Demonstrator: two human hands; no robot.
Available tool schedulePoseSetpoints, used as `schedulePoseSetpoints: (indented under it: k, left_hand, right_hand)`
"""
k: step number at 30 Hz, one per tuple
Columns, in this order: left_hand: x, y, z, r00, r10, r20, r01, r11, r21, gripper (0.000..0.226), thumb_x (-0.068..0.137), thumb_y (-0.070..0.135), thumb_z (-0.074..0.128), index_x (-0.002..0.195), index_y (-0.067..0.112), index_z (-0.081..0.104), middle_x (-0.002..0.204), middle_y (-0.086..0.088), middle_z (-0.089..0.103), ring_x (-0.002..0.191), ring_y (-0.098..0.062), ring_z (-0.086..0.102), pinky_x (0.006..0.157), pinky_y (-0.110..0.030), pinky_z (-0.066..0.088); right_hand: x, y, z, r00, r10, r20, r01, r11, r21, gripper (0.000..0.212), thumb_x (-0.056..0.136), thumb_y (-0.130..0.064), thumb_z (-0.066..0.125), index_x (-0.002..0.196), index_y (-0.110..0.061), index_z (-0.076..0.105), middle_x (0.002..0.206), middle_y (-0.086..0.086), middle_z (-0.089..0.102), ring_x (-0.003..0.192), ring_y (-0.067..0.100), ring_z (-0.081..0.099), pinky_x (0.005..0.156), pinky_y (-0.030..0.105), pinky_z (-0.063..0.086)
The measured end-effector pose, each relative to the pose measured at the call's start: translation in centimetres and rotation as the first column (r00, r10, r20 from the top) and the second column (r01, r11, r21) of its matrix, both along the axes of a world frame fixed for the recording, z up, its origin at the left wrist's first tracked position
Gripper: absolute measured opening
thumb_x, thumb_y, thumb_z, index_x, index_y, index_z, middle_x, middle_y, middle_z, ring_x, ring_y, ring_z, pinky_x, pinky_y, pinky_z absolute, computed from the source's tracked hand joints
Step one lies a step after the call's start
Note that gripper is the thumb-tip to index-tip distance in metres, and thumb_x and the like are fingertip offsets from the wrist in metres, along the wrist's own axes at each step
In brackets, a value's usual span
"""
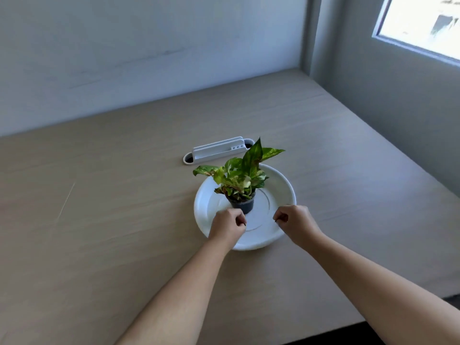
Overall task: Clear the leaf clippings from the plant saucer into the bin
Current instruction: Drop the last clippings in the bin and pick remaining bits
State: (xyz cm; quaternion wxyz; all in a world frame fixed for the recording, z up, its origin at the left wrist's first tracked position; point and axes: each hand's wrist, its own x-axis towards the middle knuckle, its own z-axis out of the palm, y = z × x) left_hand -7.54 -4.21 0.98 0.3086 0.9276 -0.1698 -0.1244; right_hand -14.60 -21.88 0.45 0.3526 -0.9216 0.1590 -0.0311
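While both hands hover over the near half of the white saucer (281,180), the small dark pot (242,204) with its variegated plant (245,174) stands at the saucer's centre, between and just beyond them. Left hand (227,226): fingers curled, pinched on a thin dark bit, too small to identify. Right hand (295,224): fingers curled likewise; contents unclear. Behind the saucer a white cable-port cover (216,151) sits in the wooden table (112,195). Window (423,23) upper right.

Curled fingers (240,220) of both hands hide whatever they pinch; clippings too small to tell.
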Motion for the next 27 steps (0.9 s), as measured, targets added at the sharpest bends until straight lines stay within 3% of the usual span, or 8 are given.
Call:
schedulePoseSetpoints:
  k: [6, 11, 18, 24, 27]
  left_hand:
    - [-7.4, -13.5, 3.0, 0.963, -0.261, 0.059, 0.263, 0.965, -0.017, 0.014, 0.071, 0.006, 0.061, 0.074, 0.015, 0.071, 0.079, -0.003, 0.073, 0.074, -0.017, 0.065, 0.067, -0.023, 0.05]
    - [-17.1, -28.8, 4.4, 0.826, -0.556, 0.095, 0.562, 0.825, -0.058, 0.018, 0.072, 0.0, 0.06, 0.079, 0.011, 0.073, 0.083, -0.008, 0.072, 0.077, -0.02, 0.066, 0.069, -0.026, 0.052]
    - [-35.0, -44.6, 3.2, 0.418, -0.903, 0.101, 0.907, 0.42, 0.0, 0.019, 0.065, 0.004, 0.061, 0.077, 0.011, 0.072, 0.082, -0.011, 0.074, 0.082, -0.027, 0.068, 0.074, -0.029, 0.051]
    - [-44.7, -50.8, -0.4, 0.11, -0.994, -0.015, 0.992, 0.108, 0.058, 0.02, 0.07, 0.004, 0.057, 0.08, 0.015, 0.071, 0.087, -0.006, 0.073, 0.083, -0.024, 0.066, 0.075, -0.028, 0.053]
    - [-47.2, -52.6, -3.8, 0.022, -0.994, -0.11, 0.995, 0.011, 0.099, 0.022, 0.073, 0.004, 0.054, 0.081, 0.017, 0.07, 0.089, -0.003, 0.072, 0.086, -0.022, 0.066, 0.075, -0.028, 0.053]
  right_hand:
    - [-9.7, -11.2, 2.2, 0.978, -0.206, 0.017, 0.206, 0.978, -0.009, 0.014, 0.076, 0.0, 0.062, 0.081, -0.008, 0.073, 0.088, 0.014, 0.07, 0.084, 0.027, 0.063, 0.069, 0.023, 0.042]
    - [-23.9, -23.5, 3.5, 0.861, -0.509, 0.009, 0.507, 0.858, -0.084, 0.011, 0.078, -0.007, 0.063, 0.082, -0.012, 0.072, 0.091, 0.01, 0.073, 0.087, 0.025, 0.066, 0.077, 0.027, 0.05]
    - [-45.5, -31.5, 2.4, 0.462, -0.885, -0.052, 0.882, 0.465, -0.074, 0.011, 0.076, -0.003, 0.062, 0.077, -0.009, 0.071, 0.085, 0.013, 0.074, 0.085, 0.029, 0.067, 0.074, 0.03, 0.049]
    - [-54.8, -31.3, -1.1, 0.217, -0.968, -0.129, 0.975, 0.222, -0.025, 0.01, 0.078, -0.003, 0.061, 0.081, -0.007, 0.069, 0.09, 0.012, 0.072, 0.09, 0.028, 0.065, 0.078, 0.031, 0.048]
    - [-57.2, -31.0, -3.5, 0.121, -0.975, -0.187, 0.992, 0.122, 0.003, 0.011, 0.078, -0.003, 0.06, 0.081, -0.009, 0.069, 0.092, 0.011, 0.07, 0.089, 0.027, 0.064, 0.08, 0.034, 0.051]
